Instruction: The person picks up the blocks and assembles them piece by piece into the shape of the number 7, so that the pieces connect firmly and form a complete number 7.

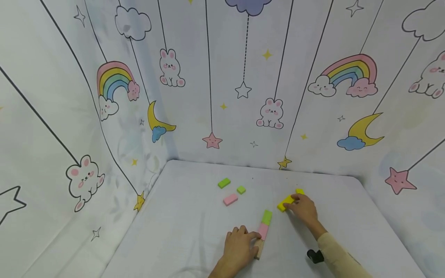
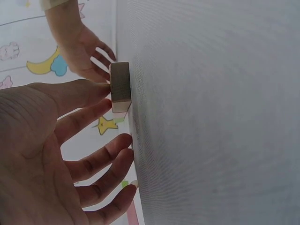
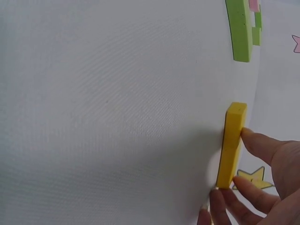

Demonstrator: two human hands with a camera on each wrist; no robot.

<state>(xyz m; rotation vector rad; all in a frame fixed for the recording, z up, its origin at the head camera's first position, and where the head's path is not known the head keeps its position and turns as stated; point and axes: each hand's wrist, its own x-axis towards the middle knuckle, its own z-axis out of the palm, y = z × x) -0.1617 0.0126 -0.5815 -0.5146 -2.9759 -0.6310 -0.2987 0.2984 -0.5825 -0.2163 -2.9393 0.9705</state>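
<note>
Yellow block (image 1: 286,203): on white desk (image 1: 180,216), nearer right edge than left | right hand (image 1: 304,210) pinches it | left hand (image 1: 238,247), fingers apart, touches pink block (image 1: 264,231) and wood block (image 1: 259,247) | white walls (image 1: 187,123): bunnies (image 1: 172,71), rainbows (image 1: 117,71) | only head view shows black thing (image 1: 314,256) by right sleeve (image 1: 342,255)

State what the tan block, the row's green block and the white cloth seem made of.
Tan block: likely bare wood, matt; its brown looks unpainted.
Green block: perhaps painted wood, fairly matt; even colour with small dark specks, though plastic isn't ruled out.
White cloth: probably woven fabric, matt; fine ribbing shows close up.
</note>
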